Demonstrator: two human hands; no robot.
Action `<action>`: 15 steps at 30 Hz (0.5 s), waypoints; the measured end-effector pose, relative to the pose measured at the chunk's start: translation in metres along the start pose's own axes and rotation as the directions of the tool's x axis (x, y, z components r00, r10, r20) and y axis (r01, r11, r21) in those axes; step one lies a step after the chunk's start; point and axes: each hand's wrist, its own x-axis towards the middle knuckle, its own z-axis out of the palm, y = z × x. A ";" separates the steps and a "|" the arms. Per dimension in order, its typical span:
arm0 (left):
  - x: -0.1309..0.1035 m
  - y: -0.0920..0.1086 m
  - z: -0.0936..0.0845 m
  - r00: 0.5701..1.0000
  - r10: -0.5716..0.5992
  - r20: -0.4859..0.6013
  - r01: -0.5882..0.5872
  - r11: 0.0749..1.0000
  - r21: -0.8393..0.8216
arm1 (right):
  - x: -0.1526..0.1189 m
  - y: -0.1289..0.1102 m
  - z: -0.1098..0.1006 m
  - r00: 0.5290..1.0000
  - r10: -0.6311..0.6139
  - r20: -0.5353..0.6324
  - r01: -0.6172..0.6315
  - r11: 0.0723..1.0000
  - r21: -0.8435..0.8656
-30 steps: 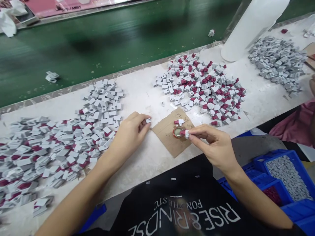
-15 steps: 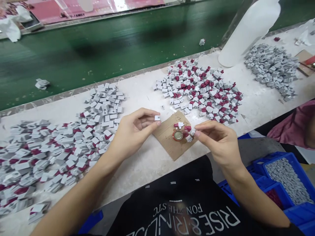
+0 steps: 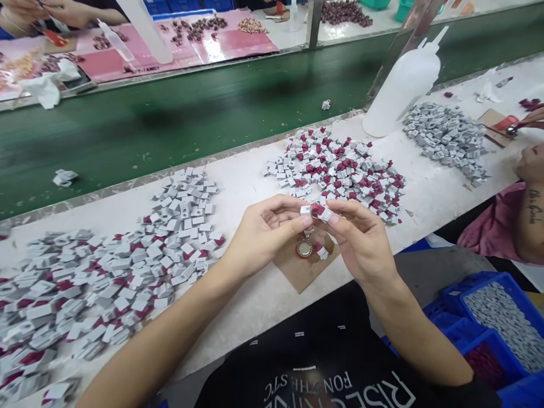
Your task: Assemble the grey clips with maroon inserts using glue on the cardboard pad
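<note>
My left hand (image 3: 276, 226) pinches a small light-grey plastic block (image 3: 305, 210) between thumb and forefinger. Close against it, my right hand (image 3: 359, 235) grips a grey and dark-red plastic piece (image 3: 322, 212), its red end turned toward the block. Whether the two parts touch I cannot tell. Below the hands a square of brown cardboard (image 3: 300, 276) lies on the white table. On it rest a round red-rimmed cap (image 3: 304, 249) and another grey and red piece (image 3: 322, 253), with a wet-looking patch around them.
Grey and red pieces are heaped at the left (image 3: 127, 283) and behind my hands (image 3: 340, 164). A white squeeze bottle (image 3: 402, 90) leans beside a grey pile (image 3: 446, 139). A green belt (image 3: 191, 107) runs behind. Blue bins (image 3: 505, 294) stand lower right; a co-worker's arm (image 3: 533, 198) is at right.
My hands have come together over the cardboard, the left moving right with its grey block. The right hand has lifted its red and grey piece from the cardboard. The view has tilted up.
</note>
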 end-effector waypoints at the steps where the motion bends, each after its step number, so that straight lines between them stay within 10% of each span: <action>1: 0.000 -0.001 -0.001 1.000 -0.006 0.003 0.006 1.000 -0.004 | 0.000 0.001 0.000 1.000 0.000 0.003 0.000 1.000 -0.001; 15: 0.005 0.019 -0.022 0.989 -0.036 0.143 0.004 0.976 0.217 | 0.023 -0.006 -0.002 0.974 0.020 0.226 0.023 0.982 -0.186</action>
